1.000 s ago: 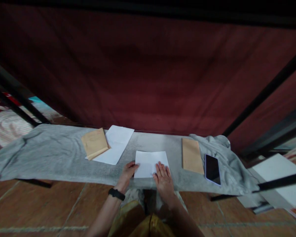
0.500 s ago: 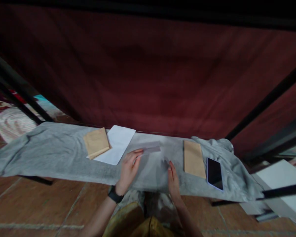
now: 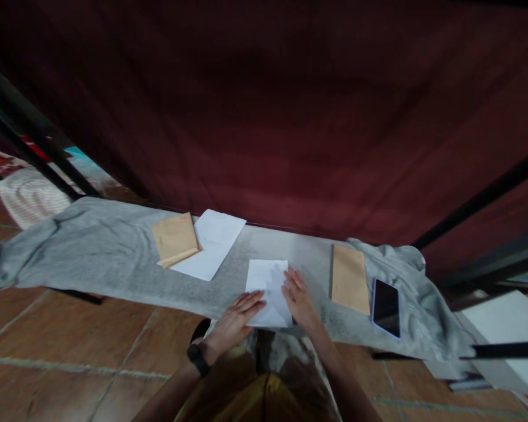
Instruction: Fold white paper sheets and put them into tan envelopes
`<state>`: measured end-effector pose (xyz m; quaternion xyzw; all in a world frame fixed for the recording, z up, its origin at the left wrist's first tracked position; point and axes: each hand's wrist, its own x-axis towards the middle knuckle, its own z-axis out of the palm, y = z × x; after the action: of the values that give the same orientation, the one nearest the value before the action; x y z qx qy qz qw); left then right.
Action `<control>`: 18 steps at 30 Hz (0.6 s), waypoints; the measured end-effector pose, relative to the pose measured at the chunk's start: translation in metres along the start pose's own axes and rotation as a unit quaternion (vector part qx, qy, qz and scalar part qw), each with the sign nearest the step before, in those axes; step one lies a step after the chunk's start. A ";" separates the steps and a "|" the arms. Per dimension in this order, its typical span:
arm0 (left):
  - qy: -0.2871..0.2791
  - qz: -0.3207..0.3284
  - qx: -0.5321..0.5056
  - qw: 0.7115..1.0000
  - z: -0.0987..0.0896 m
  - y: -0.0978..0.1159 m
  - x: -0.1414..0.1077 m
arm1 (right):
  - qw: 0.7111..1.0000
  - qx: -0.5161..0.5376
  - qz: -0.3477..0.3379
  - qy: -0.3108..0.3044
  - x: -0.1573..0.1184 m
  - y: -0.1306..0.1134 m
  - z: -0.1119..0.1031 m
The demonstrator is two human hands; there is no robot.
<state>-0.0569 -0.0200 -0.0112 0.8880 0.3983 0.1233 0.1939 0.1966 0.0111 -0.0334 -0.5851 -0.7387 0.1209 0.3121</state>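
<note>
A white rectangle of paper (image 3: 270, 293) lies flat on the grey cloth (image 3: 127, 258) in front of me. My left hand (image 3: 240, 313), below a dark wristband, rests with flat fingers on the paper's lower left part. On its right edge lies my right hand (image 3: 298, 296), fingers stretched out. Further left, a brown paper packet (image 3: 175, 237) with a folded lower edge overlaps a larger white sheet (image 3: 217, 240). To the right are a flat brown envelope (image 3: 350, 278) and a phone (image 3: 386, 308) with a dark screen.
A dark red curtain (image 3: 264, 135) hangs behind the cloth-covered surface. Black bars (image 3: 479, 199) stand at both sides. White box-like objects (image 3: 506, 322) are at the lower right, and a striped cloth (image 3: 33, 193) is at the far left. Below is a tiled floor (image 3: 70, 346).
The paper between my hands, seen blurred and nearly edge-on before, now lies flat nearer to me. Both hands have come down onto it. The view has shifted slightly.
</note>
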 end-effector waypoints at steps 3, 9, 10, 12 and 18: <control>-0.035 0.002 -0.005 0.999 -0.003 -0.003 -0.001 | 0.995 -0.055 -0.046 -0.066 0.018 -0.014 0.016; 0.018 -0.050 -0.037 0.998 -0.001 -0.002 0.027 | 0.986 -0.122 -0.063 -0.097 0.034 -0.027 0.044; 0.035 -0.079 -0.024 0.996 0.002 -0.003 0.035 | 0.985 -0.128 -0.061 -0.097 0.036 -0.027 0.047; 0.059 -0.115 0.006 0.992 0.009 -0.006 0.049 | 0.985 -0.137 -0.052 -0.093 0.038 -0.025 0.050; 0.104 -0.146 0.056 0.982 0.019 -0.016 0.064 | 0.987 -0.145 -0.027 -0.068 0.042 -0.006 0.047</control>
<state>-0.0182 0.0331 -0.0314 0.8123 0.5477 0.1631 0.1167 0.1588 0.0572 -0.0532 -0.5948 -0.7831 0.0432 0.1763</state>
